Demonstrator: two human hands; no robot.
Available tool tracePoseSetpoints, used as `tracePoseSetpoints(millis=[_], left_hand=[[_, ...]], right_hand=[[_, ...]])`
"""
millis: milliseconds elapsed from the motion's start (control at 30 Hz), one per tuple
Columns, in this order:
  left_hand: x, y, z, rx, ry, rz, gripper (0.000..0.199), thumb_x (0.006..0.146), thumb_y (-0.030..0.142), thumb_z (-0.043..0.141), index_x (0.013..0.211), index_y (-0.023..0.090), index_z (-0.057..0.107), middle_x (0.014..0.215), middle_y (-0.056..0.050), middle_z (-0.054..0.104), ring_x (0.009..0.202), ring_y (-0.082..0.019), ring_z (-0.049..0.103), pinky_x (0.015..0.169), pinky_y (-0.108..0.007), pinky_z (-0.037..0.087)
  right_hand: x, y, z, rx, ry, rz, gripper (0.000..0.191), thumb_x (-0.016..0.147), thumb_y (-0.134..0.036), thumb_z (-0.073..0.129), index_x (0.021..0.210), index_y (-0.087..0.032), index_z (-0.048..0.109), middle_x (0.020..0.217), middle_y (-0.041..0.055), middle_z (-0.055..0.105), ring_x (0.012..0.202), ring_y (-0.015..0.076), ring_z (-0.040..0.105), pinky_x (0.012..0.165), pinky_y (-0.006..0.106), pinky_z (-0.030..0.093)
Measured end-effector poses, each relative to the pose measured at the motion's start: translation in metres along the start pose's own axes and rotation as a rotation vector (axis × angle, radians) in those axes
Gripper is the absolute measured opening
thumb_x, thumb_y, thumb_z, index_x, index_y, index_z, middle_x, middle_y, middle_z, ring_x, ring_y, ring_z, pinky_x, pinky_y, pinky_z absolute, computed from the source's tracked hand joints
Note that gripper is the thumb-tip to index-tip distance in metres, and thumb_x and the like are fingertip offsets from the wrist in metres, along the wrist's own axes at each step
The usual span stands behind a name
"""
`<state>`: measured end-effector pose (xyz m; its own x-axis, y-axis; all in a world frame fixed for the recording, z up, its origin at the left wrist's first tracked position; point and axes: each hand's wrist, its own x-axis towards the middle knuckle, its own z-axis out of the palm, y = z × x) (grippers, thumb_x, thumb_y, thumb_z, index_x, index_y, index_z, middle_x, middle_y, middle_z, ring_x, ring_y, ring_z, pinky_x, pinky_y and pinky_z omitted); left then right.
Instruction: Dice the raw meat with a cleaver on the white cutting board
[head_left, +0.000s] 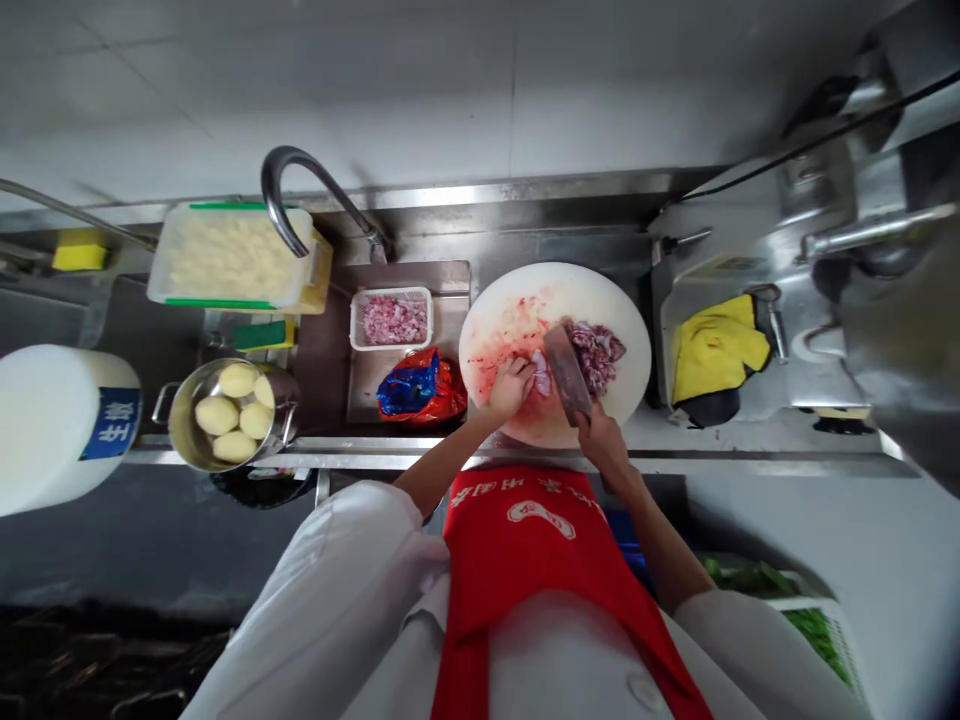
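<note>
A round white cutting board [495, 310], smeared with red juice, lies before me. My right hand [602, 442] is closed round the handle of a cleaver [567, 368], whose broad blade stands between two lots of meat. On its left is a pale pink piece of raw meat [541, 373], held down at its left side by the bent fingers of my left hand [511, 387]. Right of the blade, touching or nearly touching it, sits a heap of chopped dark-red meat [596, 355].
Left of the board, a sink [457, 275] holds a white basket [355, 322] of chopped meat and a red-and-blue plastic bag [424, 390]. A faucet [281, 190] arches above. Farther left are a pot [180, 430] of peeled potatoes and a lidded tub [232, 255]. A yellow cloth [716, 345] lies right.
</note>
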<state>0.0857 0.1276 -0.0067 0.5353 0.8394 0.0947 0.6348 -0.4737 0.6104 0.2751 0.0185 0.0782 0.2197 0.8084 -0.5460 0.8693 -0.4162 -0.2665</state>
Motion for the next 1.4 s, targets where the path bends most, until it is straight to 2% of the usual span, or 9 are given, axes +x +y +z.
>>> tracePoseSetpoints(millis=[233, 300, 467, 600, 800, 1000, 1133, 1300, 1400], left_hand=[[-0.034, -0.007, -0.014, -0.140, 0.306, -0.138, 0.018, 0.093, 0.031, 0.062, 0.107, 0.020, 0.067, 0.110, -0.010, 0.061, 0.111, -0.025, 0.055, 0.099, -0.042, 0.048], [-0.044, -0.014, -0.017, -0.156, 0.327, -0.141, 0.016, 0.094, 0.031, 0.061, 0.104, 0.021, 0.068, 0.107, -0.009, 0.063, 0.110, -0.023, 0.055, 0.100, -0.041, 0.047], [-0.047, -0.020, -0.013, -0.183, 0.278, -0.114, 0.017, 0.097, 0.031, 0.056, 0.104, 0.021, 0.068, 0.105, -0.009, 0.065, 0.105, -0.021, 0.058, 0.098, -0.039, 0.049], [-0.044, -0.021, -0.012, -0.202, 0.304, -0.091, 0.019, 0.098, 0.032, 0.055, 0.102, 0.019, 0.068, 0.104, -0.009, 0.065, 0.104, -0.021, 0.059, 0.096, -0.038, 0.050], [-0.045, -0.021, -0.013, -0.261, 0.307, -0.119, 0.020, 0.099, 0.032, 0.052, 0.104, 0.020, 0.068, 0.105, -0.010, 0.065, 0.107, -0.022, 0.059, 0.099, -0.041, 0.049], [-0.046, -0.027, -0.010, -0.237, 0.271, -0.112, 0.023, 0.100, 0.033, 0.051, 0.104, 0.020, 0.069, 0.105, -0.010, 0.065, 0.105, -0.022, 0.058, 0.095, -0.039, 0.050], [-0.039, -0.022, -0.010, -0.213, 0.262, -0.085, 0.023, 0.100, 0.033, 0.051, 0.107, 0.021, 0.070, 0.111, -0.011, 0.064, 0.109, -0.023, 0.056, 0.098, -0.042, 0.047], [-0.016, -0.010, -0.003, -0.133, 0.052, 0.118, 0.026, 0.101, 0.030, 0.048, 0.112, 0.022, 0.070, 0.119, -0.010, 0.065, 0.112, -0.026, 0.055, 0.098, -0.045, 0.044], [-0.010, -0.009, 0.005, -0.083, 0.015, 0.127, 0.027, 0.101, 0.029, 0.047, 0.111, 0.022, 0.070, 0.116, -0.010, 0.066, 0.108, -0.026, 0.055, 0.095, -0.045, 0.044]], right_hand=[[-0.008, -0.022, -0.013, 0.000, 0.006, -0.011, 0.038, 0.102, -0.027, 0.033, 0.132, -0.009, 0.048, 0.097, 0.0175, 0.071, 0.089, 0.0273, 0.068, 0.074, 0.032, 0.041], [-0.007, -0.034, -0.012, 0.025, 0.039, -0.015, 0.037, 0.103, -0.027, 0.031, 0.128, -0.009, 0.050, 0.098, 0.0179, 0.070, 0.091, 0.0271, 0.067, 0.076, 0.032, 0.042], [0.000, -0.063, -0.003, 0.045, 0.046, -0.018, 0.032, 0.103, -0.026, 0.032, 0.119, -0.009, 0.054, 0.100, 0.0186, 0.069, 0.095, 0.0265, 0.066, 0.080, 0.032, 0.043], [0.001, -0.069, -0.008, 0.054, 0.071, 0.004, 0.030, 0.102, -0.025, 0.035, 0.119, -0.008, 0.053, 0.099, 0.0188, 0.069, 0.095, 0.0275, 0.067, 0.080, 0.033, 0.044], [-0.008, -0.084, -0.030, 0.109, 0.371, 0.002, 0.045, 0.105, -0.036, 0.025, 0.130, -0.005, 0.045, 0.095, 0.0207, 0.069, 0.091, 0.0307, 0.067, 0.077, 0.035, 0.046], [0.022, -0.091, 0.005, 0.044, 0.086, 0.015, 0.032, 0.100, -0.020, 0.034, 0.123, -0.005, 0.052, 0.102, 0.0221, 0.068, 0.095, 0.0286, 0.067, 0.079, 0.034, 0.046], [0.036, -0.078, 0.014, 0.031, 0.103, -0.040, 0.031, 0.100, -0.021, 0.034, 0.118, -0.006, 0.053, 0.101, 0.0208, 0.068, 0.095, 0.0290, 0.066, 0.079, 0.034, 0.045], [0.039, -0.071, 0.006, 0.051, 0.101, -0.072, 0.028, 0.099, -0.022, 0.035, 0.116, -0.009, 0.053, 0.101, 0.0194, 0.066, 0.094, 0.0299, 0.064, 0.081, 0.036, 0.044], [0.033, -0.064, 0.004, 0.061, 0.089, -0.089, 0.028, 0.099, -0.023, 0.035, 0.116, -0.009, 0.053, 0.102, 0.0191, 0.066, 0.095, 0.0300, 0.063, 0.083, 0.037, 0.044]])
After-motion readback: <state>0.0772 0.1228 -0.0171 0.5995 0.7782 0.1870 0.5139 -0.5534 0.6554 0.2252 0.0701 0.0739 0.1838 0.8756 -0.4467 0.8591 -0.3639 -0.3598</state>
